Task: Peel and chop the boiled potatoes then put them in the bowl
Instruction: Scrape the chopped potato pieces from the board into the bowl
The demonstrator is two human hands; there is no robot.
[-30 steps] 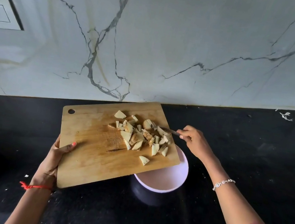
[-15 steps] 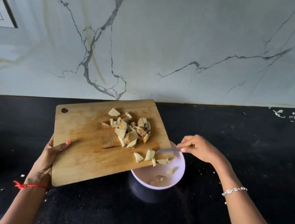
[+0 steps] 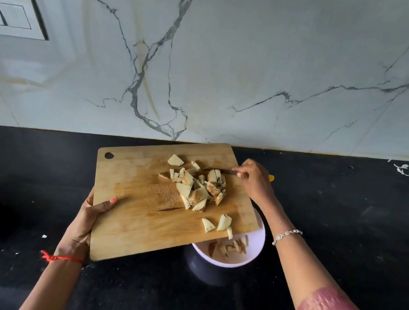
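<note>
The left hand [image 3: 89, 219] gripped the cutting board [image 3: 141, 198] at its near left edge. The thumb was pressed on top and the other fingers were hidden underneath. The board was held above the black tabletop [image 3: 352, 208], with its near right corner over the pale bowl [image 3: 259, 237].

The right hand [image 3: 254, 181] had its fingers closed round a knife [image 3: 219, 170]. The blade lay by the board's far right corner, just behind the heap of potato pieces [image 3: 197, 186]. Three loose pieces sat at the near right edge, right above the bowl, and a few lay inside it.

To my eye the chopping was done and this was the scraping-off. I'd say the corner wants keeping over the middle of the bowl, not its rim. The blade should draw the heap down toward that corner in small pushes. Boiled potato looks soft, so a light stroke would likely spare it from smearing. A steeper tilt might send pieces past the bowl onto the tabletop.
</note>
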